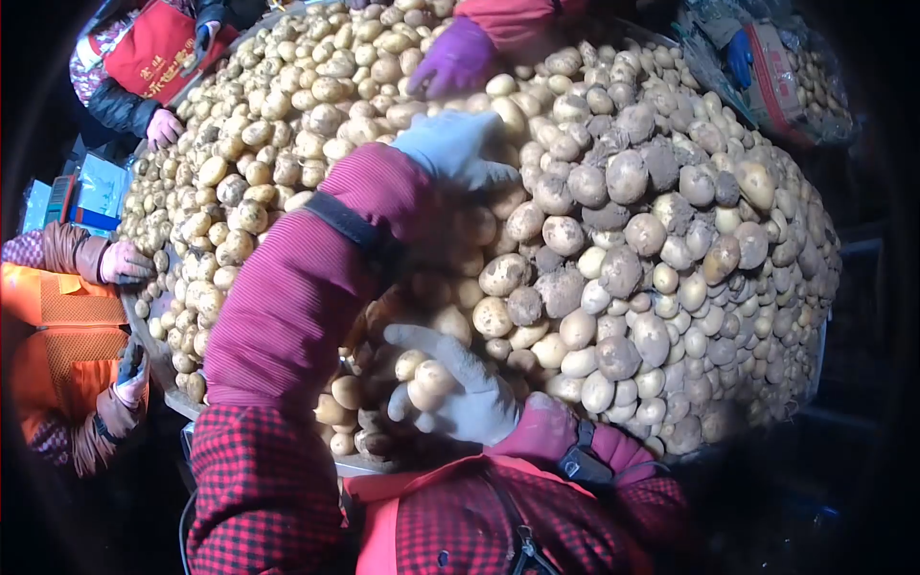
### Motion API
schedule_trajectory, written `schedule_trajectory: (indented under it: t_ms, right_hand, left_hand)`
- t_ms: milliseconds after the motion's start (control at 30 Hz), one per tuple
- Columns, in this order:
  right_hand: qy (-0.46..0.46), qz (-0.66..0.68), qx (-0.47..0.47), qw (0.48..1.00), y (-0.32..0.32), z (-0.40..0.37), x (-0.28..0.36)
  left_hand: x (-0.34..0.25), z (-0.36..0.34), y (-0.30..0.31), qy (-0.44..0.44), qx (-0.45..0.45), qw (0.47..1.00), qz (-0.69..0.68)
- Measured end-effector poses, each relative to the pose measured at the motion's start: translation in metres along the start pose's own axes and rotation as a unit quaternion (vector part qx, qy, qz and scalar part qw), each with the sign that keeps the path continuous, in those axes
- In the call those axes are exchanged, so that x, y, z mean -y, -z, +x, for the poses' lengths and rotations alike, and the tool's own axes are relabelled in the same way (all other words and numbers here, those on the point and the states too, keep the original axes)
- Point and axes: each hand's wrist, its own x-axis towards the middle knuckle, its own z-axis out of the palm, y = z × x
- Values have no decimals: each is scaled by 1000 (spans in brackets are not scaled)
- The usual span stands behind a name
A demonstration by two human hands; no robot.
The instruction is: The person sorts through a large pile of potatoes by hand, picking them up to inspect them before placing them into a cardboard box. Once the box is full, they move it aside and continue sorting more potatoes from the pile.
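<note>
Potatoes point(628, 177) lie in a large heap in front of me. My left hand point(448, 146), in a pale glove, reaches across to the middle of the heap. Its thumb stands apart from the fingers, beside a potato point(510, 117), and I see nothing held in it. Close to my body is my right hand point(474, 395), in a greyish glove with the palm turned up. Its fingers curl around a couple of pale potatoes point(431, 380). More potatoes point(347, 391) lie just left of it, near the table edge.
Across the heap, another person's purple-gloved hand point(455, 59) rests on potatoes. A person in an orange vest point(72, 335) stands at the left, and another with a red apron point(158, 53) at the upper left. A filled clear bag point(810, 81) is at the upper right.
</note>
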Motion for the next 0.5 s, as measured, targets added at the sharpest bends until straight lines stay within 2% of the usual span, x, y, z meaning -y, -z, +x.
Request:
schedule_trajectory:
  t_ms: [67,133,167,233,267,300,333,367,400,500]
  right_hand:
    - [-19,58,12,998,4,3,2]
    - [-33,86,28,995,9,9,3]
    - [-37,116,33,992,9,10,2]
    - [-68,164,21,984,7,7,10]
    - [-32,108,23,993,7,6,10]
    - [3,53,25,998,5,4,8]
    - [22,57,31,998,4,5,5]
    - [42,62,36,997,2,5,2]
    - [62,67,42,995,0,6,-1]
    - [148,-124,39,980,-1,6,1]
  left_hand:
    - [6,-15,8,-37,83,993,-79]
    - [17,-33,-7,-56,-18,997,45]
    - [33,-39,-19,-87,-64,994,21]
    - [30,-64,-8,-34,-23,998,-51]
    - [30,-78,-5,-9,0,996,-86]
    - [41,-92,-10,-18,-3,999,-39]
    - [56,-106,-20,-25,-4,1000,12]
    - [68,-122,-37,-32,-57,995,78]
    - [62,-134,-38,-12,-79,994,77]
    - [58,-157,-39,-20,-104,994,20]
